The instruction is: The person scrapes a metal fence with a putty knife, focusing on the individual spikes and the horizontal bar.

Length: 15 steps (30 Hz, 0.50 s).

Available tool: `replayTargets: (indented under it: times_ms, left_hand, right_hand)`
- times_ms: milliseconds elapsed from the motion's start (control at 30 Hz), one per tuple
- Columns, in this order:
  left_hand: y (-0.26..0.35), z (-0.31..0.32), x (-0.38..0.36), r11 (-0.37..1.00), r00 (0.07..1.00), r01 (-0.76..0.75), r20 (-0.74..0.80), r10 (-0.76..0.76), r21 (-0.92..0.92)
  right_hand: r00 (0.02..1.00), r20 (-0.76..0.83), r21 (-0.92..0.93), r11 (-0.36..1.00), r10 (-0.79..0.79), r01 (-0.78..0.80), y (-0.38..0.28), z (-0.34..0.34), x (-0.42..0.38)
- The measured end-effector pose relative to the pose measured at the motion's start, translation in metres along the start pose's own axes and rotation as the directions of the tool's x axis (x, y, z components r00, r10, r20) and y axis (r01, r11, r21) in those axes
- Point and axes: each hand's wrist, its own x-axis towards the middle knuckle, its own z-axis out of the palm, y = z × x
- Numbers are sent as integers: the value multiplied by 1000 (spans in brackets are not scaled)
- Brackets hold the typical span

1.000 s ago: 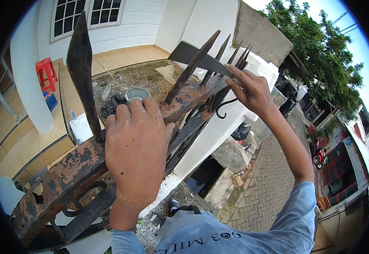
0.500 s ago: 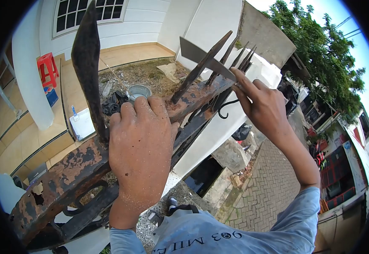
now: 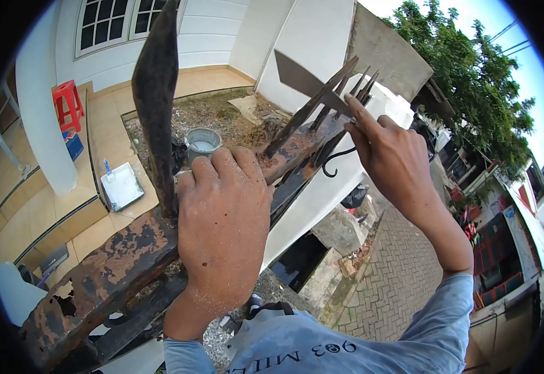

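A peeling, rusty metal fence rail (image 3: 113, 265) runs diagonally, topped by dark pointed spikes. My left hand (image 3: 225, 234) is wrapped over the rail, right beside the big near spike (image 3: 156, 93). Fine dust clings to its back and wrist. Further along, my right hand (image 3: 393, 162) pinches a flat grey scraper (image 3: 302, 80) whose wide end points up and left. The blade lies across a farther spike (image 3: 284, 136) and seems to touch it. Whatever handle the scraper has is hidden in my fingers.
A grey bucket (image 3: 203, 142) stands on the dirt behind the rail. On the tiled porch are a white paint tray (image 3: 123, 190) with a blue-handled brush and a red stool (image 3: 68, 107). A white wall (image 3: 322, 196) slopes beside the fence; a paved lane (image 3: 397, 274) lies right.
The view has shifted a little, so the rail and near spike sit further right. The scraper has moved slightly against the farther spike. My left hand keeps its hold on the rail.
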Motion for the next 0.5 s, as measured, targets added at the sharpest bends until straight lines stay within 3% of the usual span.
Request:
replayTargets:
  times_ms: [67,133,167,200,267,333,467,500]
  left_hand:
    - [0,1,-2,1000,1000,-8,7,8,-5]
    - [-1,3,-1,1000,1000,-18,-10,18,9]
    - [-1,3,0,1000,1000,-20,-20,20,18]
    - [-1,3,-1,999,999,-21,-29,21,24]
    - [0,4,-2,1000,1000,-20,-21,20,6]
    - [-1,3,0,1000,1000,-25,-16,25,-14]
    - [0,3,-1,1000,999,-22,-24,22,-4]
    - [0,3,-1,1000,1000,-19,-13,19,2]
  right_hand:
    - [999,-20,31,998,47,-46,1,-2,0]
    - [992,70,-16,995,-101,103,-4,8,-11]
    - [991,-6,-20,991,-132,132,3,8,-9]
    - [999,-28,8,1000,-26,26,8,-1,-3]
    - [984,-179,0,1000,10,-10,13,4,-3]
    - [993,-35,-58,992,-110,108,6,11,-15]
    - [980,-199,48,999,20,-10,20,10,-10]
    - [990,-132,26,998,-46,50,17,17,-16]
